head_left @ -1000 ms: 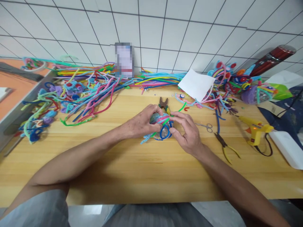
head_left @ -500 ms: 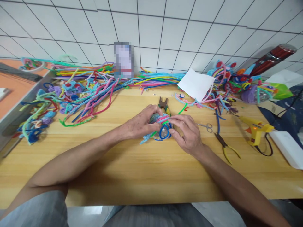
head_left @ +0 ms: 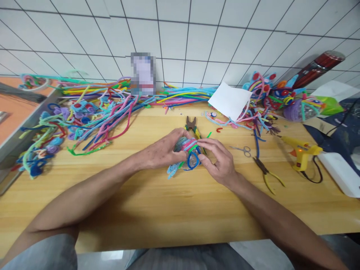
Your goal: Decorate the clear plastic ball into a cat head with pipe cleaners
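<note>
Between my hands is a pipe-cleaner craft point(head_left: 187, 144), a clear rounded body wrapped in grey-green, pink, blue and green fuzzy strands. A blue loop point(head_left: 192, 160) shows on its near side, and a light-blue twisted piece point(head_left: 173, 170) sticks out at its lower left. My left hand point(head_left: 165, 149) is closed around the left side, thumb in front and fingers behind. My right hand point(head_left: 217, 157) presses the right side, its fingertips on the pink and blue strands. The tip of a green pipe cleaner point(head_left: 209, 134) pokes out behind my right fingers.
Pliers point(head_left: 191, 123) lie just behind the craft. To the right are small scissors point(head_left: 244, 150), yellow-handled pliers point(head_left: 268, 174) and a yellow glue gun point(head_left: 302, 152). Pipe cleaners point(head_left: 112, 116) are heaped at the left and back; white paper point(head_left: 230, 101) covers some. A phone point(head_left: 143, 75) leans against the tiled wall.
The view has shifted slightly. The green pipe cleaner sticking out behind my right hand shows less of its length. Both hands keep their hold on the craft, which has turned a little.
</note>
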The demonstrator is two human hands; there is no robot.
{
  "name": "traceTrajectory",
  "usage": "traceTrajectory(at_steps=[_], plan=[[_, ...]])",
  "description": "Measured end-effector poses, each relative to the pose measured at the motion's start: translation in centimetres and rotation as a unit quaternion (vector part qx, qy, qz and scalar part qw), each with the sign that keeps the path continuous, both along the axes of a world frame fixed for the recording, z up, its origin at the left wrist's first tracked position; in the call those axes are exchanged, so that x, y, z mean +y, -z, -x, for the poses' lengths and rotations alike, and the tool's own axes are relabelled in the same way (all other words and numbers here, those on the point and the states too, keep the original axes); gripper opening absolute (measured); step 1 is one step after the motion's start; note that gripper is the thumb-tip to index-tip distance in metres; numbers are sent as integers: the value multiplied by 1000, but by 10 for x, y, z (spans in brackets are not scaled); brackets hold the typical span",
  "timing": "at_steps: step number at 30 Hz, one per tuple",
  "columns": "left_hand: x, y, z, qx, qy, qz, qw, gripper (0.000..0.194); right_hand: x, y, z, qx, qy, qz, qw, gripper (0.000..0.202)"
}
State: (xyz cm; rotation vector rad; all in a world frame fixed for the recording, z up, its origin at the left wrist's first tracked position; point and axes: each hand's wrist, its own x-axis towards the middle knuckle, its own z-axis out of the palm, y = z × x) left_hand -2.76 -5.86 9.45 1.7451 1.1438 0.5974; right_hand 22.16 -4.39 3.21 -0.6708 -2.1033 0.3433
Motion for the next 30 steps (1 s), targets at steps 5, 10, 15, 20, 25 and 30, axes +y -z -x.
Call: traceTrajectory(at_steps=[5, 10, 15, 20, 25, 30], plan=[[-2, 1, -1, -38, 21, 27, 999, 42, 0, 3, -1, 23, 14, 54, 998, 32], [-1, 0, 4, -16, 31, 12, 999, 46, 0, 0, -2, 51, 44, 19, 998, 32], [0, -1, 8, 17, 43, 10, 999, 46, 3, -6, -4, 38, 47, -67, 996, 43], [1, 0, 7, -7, 52, 1, 999, 42, 4, -5, -4, 18, 26, -84, 996, 37], [1, 1, 5, -5, 44, 8, 999, 42, 1, -3, -1, -11, -22, -105, 994, 39], [0, 2, 6, 8, 37, 18, 999, 46, 0, -1, -1, -32, -22, -112, 993, 37]])
